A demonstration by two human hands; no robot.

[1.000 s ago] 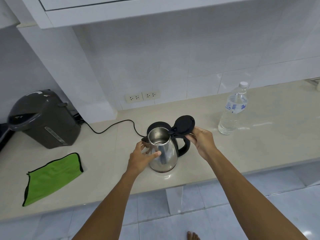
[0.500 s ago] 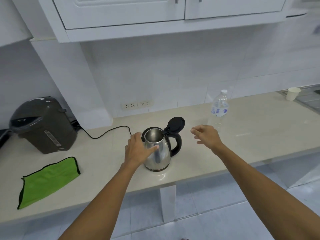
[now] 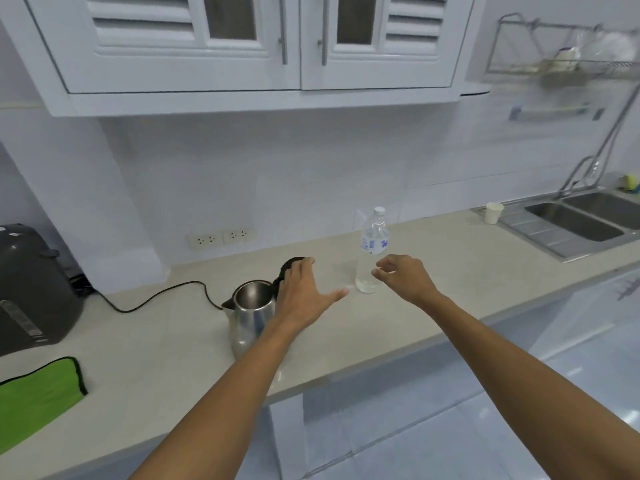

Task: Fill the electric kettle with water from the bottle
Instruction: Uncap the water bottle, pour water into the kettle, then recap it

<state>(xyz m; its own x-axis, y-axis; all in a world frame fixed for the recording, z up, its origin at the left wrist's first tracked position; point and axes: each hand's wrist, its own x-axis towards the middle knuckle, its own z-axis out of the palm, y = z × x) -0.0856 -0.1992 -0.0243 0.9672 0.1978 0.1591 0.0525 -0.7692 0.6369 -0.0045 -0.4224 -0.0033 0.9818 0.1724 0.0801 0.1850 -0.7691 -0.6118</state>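
A steel electric kettle [image 3: 250, 314] stands on the beige counter [image 3: 173, 344] with its black lid flipped up and its inside bare. My left hand [image 3: 302, 292] hovers over the kettle's right side, fingers spread, hiding the handle and most of the lid. A clear plastic water bottle [image 3: 371, 252] with a white cap stands upright to the right. My right hand [image 3: 403, 276] is just right of the bottle's lower half, fingers curled apart and holding nothing.
A dark hot-water dispenser [image 3: 33, 289] sits at the far left with a black cord [image 3: 156, 299] trailing to the kettle. A green cloth [image 3: 38, 398] lies front left. A paper cup [image 3: 494, 212] and a steel sink [image 3: 585, 223] are at the right. Cabinets hang overhead.
My left hand let go of the kettle body and moved right over its handle. My right hand travelled right to the bottle. The view tilted up and right.
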